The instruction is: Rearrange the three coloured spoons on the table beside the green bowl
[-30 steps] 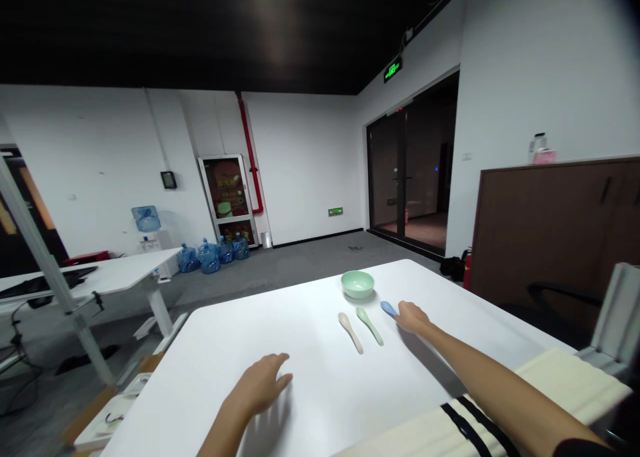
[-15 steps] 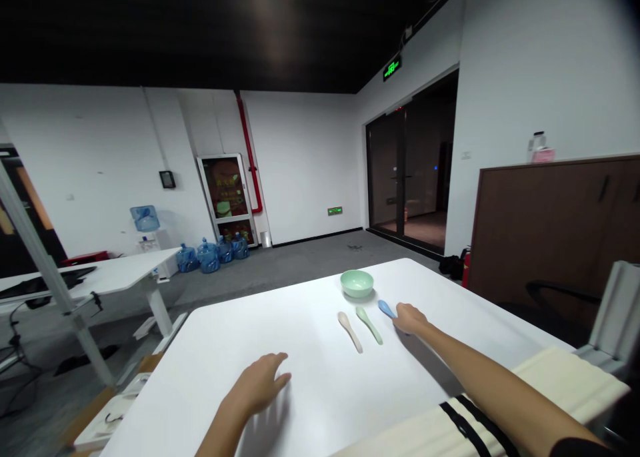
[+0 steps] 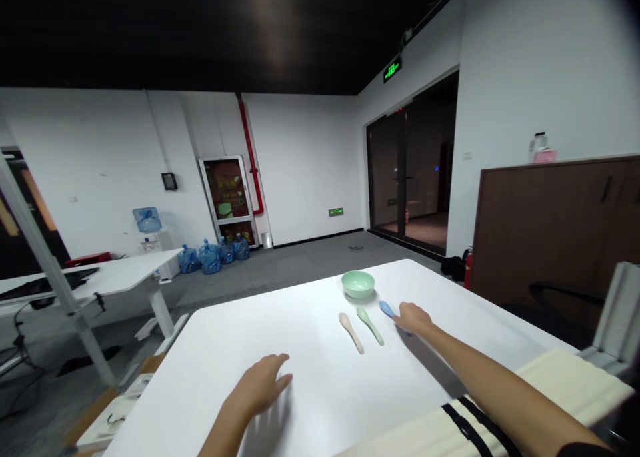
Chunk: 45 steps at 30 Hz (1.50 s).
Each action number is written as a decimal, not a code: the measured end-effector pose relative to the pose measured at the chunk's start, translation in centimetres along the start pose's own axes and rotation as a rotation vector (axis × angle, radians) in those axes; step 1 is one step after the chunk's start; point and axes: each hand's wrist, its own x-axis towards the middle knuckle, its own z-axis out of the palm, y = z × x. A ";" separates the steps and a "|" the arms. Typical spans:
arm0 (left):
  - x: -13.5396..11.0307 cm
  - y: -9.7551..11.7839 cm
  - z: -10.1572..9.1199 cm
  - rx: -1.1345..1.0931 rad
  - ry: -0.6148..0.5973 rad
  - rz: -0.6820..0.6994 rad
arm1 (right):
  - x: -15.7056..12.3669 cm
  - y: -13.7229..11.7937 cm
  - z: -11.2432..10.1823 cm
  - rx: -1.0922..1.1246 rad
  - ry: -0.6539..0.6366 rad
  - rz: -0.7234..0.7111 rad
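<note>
My right hand [image 3: 414, 318] is closed on a blue spoon [image 3: 387, 309] at the right of the white table [image 3: 310, 377]. The spoon's bowl end shows past my fingers, while most of its handle is hidden under them. To its left lie a green spoon [image 3: 371, 326] and a beige spoon [image 3: 351, 333], side by side and apart. Behind the spoons stands a light green bowl [image 3: 358, 285]. My left hand [image 3: 263, 382] hovers over the table's left part with thumb and fingers apart, holding nothing.
A cream cloth with black stripes [image 3: 555, 377] lies along the near right edge. Beyond the table are a brown cabinet [image 3: 545, 230] at right and several blue water bottles [image 3: 210, 257] on the floor. Another white table [image 3: 135, 267] stands at left.
The whole view has shifted very slightly. Both hands, the spoons and the bowl otherwise keep their places.
</note>
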 end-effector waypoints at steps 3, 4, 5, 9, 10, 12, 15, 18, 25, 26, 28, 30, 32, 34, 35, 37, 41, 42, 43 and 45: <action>-0.1 0.1 -0.1 0.005 -0.003 0.004 | -0.4 -0.8 -1.6 0.017 0.070 0.001; -0.1 0.2 -0.1 0.005 -0.005 0.004 | -0.5 -1.2 -2.4 0.026 0.096 -0.008; -0.1 0.2 -0.1 0.005 -0.007 0.004 | -0.8 -1.6 -3.3 0.037 0.121 -0.020; -0.2 0.3 -0.2 0.002 -0.008 0.006 | -2.3 -3.7 -6.5 0.093 0.206 -0.111; -0.2 0.3 -0.2 0.001 -0.007 0.008 | -2.8 -4.1 -7.0 0.116 0.220 -0.147; -0.2 0.2 -0.2 0.003 -0.003 0.012 | -3.9 -4.8 -7.1 0.167 0.241 -0.239; -0.2 0.1 0.0 -0.003 0.000 0.020 | -5.4 -5.2 -5.4 0.209 0.249 -0.337; 0.0 -0.1 0.2 -0.009 0.000 0.022 | -6.3 -5.0 -3.0 0.156 0.172 -0.331; 0.1 -0.1 0.3 -0.003 0.003 0.029 | -6.0 -4.4 -1.6 0.145 0.049 -0.386; 0.0 0.0 0.2 -0.003 0.002 0.028 | -6.0 -4.4 -1.7 0.158 0.051 -0.391; -0.1 0.1 0.1 -0.005 0.001 0.021 | -5.9 -4.4 -1.7 0.172 0.061 -0.401; -0.2 0.1 0.0 -0.006 0.005 0.016 | -5.9 -4.4 -1.7 0.169 0.066 -0.405; -0.2 0.2 0.0 -0.005 0.008 0.018 | -6.0 -4.4 -1.6 0.159 0.068 -0.407; -0.2 0.2 0.0 0.001 0.007 0.022 | -6.1 -4.4 -1.6 0.159 0.071 -0.405; -0.2 0.2 0.0 0.004 0.004 0.024 | -6.1 -4.4 -1.6 0.163 0.071 -0.402; -0.2 0.2 0.0 0.009 0.002 0.027 | -6.2 -4.5 -1.8 0.169 0.067 -0.398; -0.2 0.2 0.0 0.003 0.007 0.028 | -6.6 -4.6 -2.2 0.174 0.067 -0.400; -0.2 0.2 0.0 0.000 0.008 0.026 | -6.7 -4.6 -2.4 0.181 0.071 -0.402; -0.3 0.2 0.0 0.000 0.009 0.024 | -6.9 -4.7 -2.6 0.192 0.077 -0.406; -0.3 0.3 -0.1 0.003 0.010 0.020 | -7.1 -4.9 -3.2 0.218 0.089 -0.416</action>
